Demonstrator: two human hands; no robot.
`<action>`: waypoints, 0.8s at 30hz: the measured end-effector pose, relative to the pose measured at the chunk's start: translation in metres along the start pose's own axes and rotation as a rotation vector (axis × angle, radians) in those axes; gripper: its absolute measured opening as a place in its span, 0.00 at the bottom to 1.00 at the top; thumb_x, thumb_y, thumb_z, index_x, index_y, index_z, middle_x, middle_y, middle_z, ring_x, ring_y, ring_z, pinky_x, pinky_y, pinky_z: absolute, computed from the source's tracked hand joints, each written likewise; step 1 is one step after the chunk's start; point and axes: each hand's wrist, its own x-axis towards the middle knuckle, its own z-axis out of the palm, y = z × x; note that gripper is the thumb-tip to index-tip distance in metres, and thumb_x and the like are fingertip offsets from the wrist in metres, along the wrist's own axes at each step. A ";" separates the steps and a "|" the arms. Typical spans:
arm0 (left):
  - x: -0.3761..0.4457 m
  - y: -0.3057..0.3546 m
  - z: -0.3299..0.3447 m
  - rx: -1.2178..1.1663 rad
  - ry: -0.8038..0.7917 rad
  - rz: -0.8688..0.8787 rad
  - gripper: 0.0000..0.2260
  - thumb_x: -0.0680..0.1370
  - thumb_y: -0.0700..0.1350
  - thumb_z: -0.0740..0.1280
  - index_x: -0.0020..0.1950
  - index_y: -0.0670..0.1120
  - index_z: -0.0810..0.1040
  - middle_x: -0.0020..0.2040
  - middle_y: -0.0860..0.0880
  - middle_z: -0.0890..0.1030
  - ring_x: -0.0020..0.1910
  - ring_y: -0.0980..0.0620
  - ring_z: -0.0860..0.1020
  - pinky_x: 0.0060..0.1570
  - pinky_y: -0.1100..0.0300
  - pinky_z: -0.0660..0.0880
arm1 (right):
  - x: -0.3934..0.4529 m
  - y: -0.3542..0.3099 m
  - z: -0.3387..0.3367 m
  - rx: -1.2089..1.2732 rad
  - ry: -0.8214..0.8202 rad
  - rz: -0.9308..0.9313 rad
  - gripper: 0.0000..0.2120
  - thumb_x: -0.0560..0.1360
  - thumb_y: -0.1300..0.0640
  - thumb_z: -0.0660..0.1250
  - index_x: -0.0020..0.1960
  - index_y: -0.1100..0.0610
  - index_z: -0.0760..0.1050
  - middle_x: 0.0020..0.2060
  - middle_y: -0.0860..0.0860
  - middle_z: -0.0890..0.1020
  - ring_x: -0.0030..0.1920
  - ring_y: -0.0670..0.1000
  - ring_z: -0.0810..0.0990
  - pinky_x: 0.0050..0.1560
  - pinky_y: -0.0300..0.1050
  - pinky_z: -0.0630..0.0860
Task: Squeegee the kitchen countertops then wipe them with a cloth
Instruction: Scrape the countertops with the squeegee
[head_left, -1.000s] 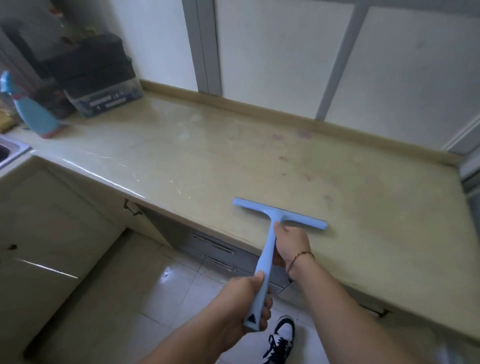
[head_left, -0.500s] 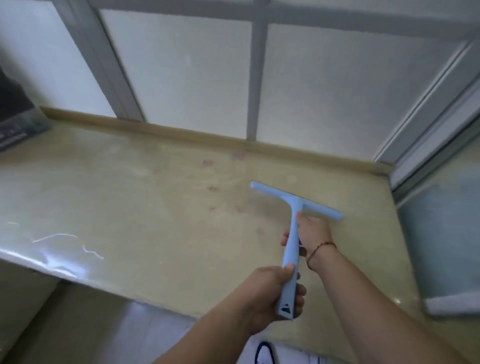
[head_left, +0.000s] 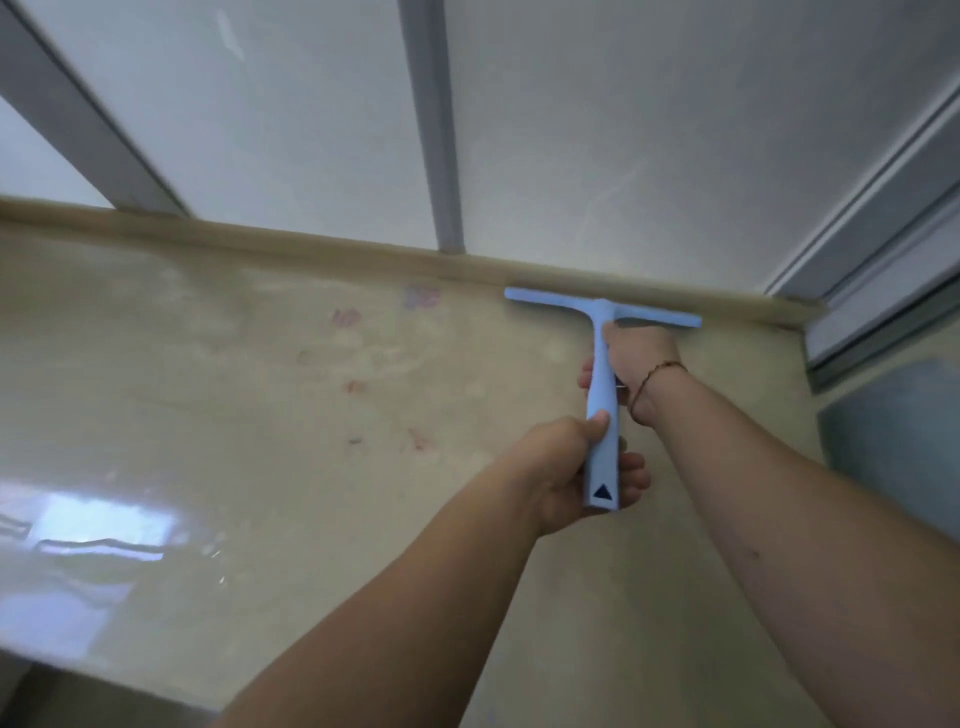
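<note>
Beige countertop (head_left: 218, 395) under blue squeegee (head_left: 602, 405), dark triangle mark, no legible writing

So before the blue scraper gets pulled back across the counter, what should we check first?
1. Both hands on the handle: ok. The left hand grips the bottom end, the right hand grips near the top.
2. Blade at the far edge: ok. The scraper sits right by the back ledge.
3. Blade flat on the counter all along: cannot tell.
4. Path back toward the person free of things: ok, only pinkish stains off to the left.
5. Stains covered by this pull: not ok, they lie left of the blade.
6. Cloth ready for wiping: cannot tell, none shows clearly.
</note>
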 end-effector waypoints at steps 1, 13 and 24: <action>0.004 -0.002 0.000 0.003 0.010 -0.007 0.17 0.83 0.51 0.58 0.49 0.36 0.73 0.42 0.40 0.77 0.39 0.45 0.78 0.32 0.58 0.79 | 0.003 0.001 0.000 -0.005 -0.010 0.018 0.17 0.82 0.51 0.58 0.54 0.66 0.71 0.32 0.58 0.79 0.21 0.52 0.79 0.28 0.46 0.78; -0.036 -0.087 -0.013 0.017 0.051 -0.038 0.18 0.83 0.51 0.57 0.46 0.37 0.73 0.37 0.41 0.77 0.33 0.45 0.78 0.31 0.59 0.78 | -0.060 0.057 0.000 -0.117 0.053 0.085 0.18 0.79 0.55 0.61 0.55 0.71 0.74 0.33 0.63 0.81 0.22 0.57 0.80 0.22 0.42 0.74; -0.110 -0.214 -0.046 0.060 0.036 -0.063 0.17 0.83 0.49 0.56 0.49 0.36 0.72 0.40 0.40 0.77 0.37 0.44 0.77 0.34 0.55 0.77 | -0.183 0.148 -0.005 -0.129 0.102 0.121 0.13 0.78 0.56 0.61 0.51 0.67 0.75 0.34 0.65 0.82 0.25 0.59 0.80 0.27 0.47 0.78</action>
